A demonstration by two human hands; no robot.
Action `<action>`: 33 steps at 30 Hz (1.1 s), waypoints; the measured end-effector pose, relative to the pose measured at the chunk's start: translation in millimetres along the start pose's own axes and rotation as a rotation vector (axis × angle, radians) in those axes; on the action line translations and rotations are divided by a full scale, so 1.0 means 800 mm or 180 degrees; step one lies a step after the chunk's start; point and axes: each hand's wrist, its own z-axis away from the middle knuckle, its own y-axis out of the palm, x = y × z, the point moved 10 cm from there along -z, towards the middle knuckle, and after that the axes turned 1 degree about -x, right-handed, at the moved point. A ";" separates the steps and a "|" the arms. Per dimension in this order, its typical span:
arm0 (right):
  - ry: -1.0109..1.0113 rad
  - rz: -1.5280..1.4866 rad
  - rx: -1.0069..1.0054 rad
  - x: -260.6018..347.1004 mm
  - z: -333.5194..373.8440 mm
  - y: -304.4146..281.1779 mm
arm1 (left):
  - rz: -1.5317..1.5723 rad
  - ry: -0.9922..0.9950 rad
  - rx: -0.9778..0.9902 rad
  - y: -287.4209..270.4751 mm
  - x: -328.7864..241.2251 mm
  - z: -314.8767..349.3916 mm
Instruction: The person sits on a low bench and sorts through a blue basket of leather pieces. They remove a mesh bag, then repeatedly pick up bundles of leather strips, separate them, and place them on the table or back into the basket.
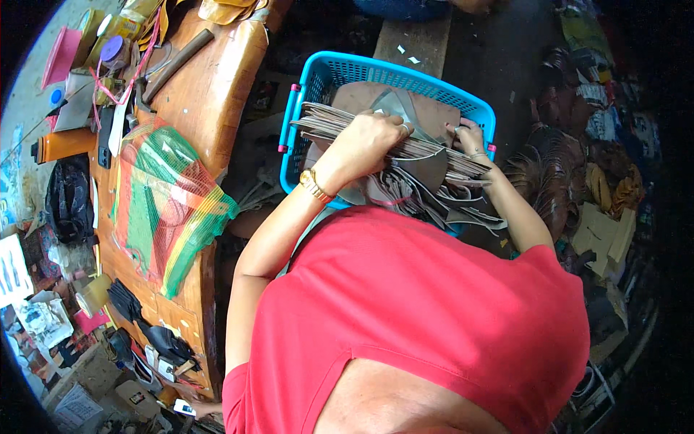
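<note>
A thick stack of brown, leather-like sheets lies across a bright blue plastic basket. My left hand, with a gold watch at its wrist, reaches over the stack and curls its fingers round the far edge. At the stack's right end, my right hand has its fingers bent against the sheets; their tips are partly hidden. A clear plastic piece rests beyond my left fingers, on a large flat brown sheet. More folded dark and brown pieces bulge on the near side of the stack.
To the left stands a wooden table with a hammer, a green-and-red mesh bag and an orange bottle. Brown scraps pile up at the right. A plank lies beyond the basket.
</note>
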 end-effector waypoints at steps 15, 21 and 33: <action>-0.1175 0.0673 0.0962 0.118 0.070 0.063 | 0.0068 0.0007 -0.0052 -0.003 0.002 -0.001; -0.1736 0.1052 0.2227 0.139 0.117 0.092 | -0.0015 0.0048 -0.0141 -0.001 0.004 -0.001; -0.1790 0.0214 0.2013 0.170 0.164 0.070 | -0.0032 -0.0066 0.0024 0.006 0.010 -0.002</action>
